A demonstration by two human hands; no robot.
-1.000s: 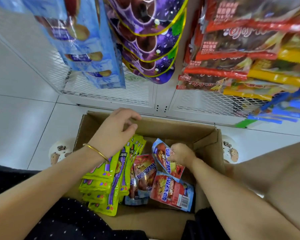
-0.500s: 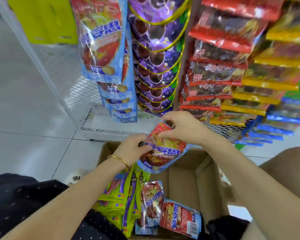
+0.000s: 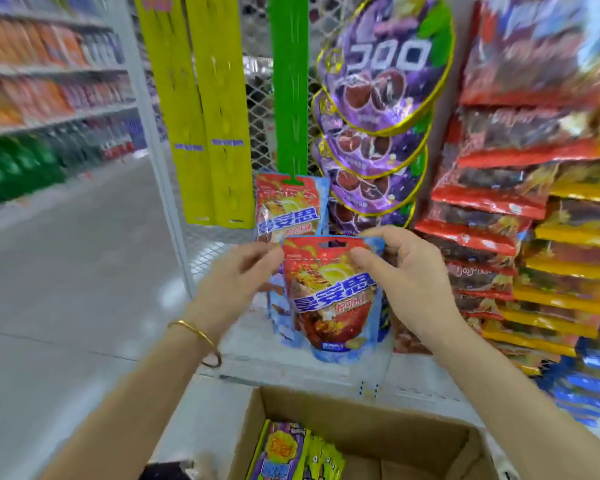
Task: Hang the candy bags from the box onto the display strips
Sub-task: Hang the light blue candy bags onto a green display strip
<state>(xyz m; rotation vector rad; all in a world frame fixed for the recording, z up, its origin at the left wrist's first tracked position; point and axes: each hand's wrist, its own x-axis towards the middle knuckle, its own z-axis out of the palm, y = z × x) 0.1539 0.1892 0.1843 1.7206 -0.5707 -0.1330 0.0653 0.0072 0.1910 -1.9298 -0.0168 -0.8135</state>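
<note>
Candy bag (image 3: 331, 292) held up by its top corners, just below the green display strip (image 3: 289, 91).

Left hand (image 3: 238, 282) and right hand (image 3: 400, 275) each pinch a corner beside the hang hole. Hanging step in hand: next, likely thread the hole onto a free hook above the hung bag (image 3: 290, 209). The box (image 3: 395, 438) sits well below.

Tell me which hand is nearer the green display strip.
Left. The left hand sits just below and left of the green display strip; the right hand is farther off to its right, pinching the candy bag.
</note>
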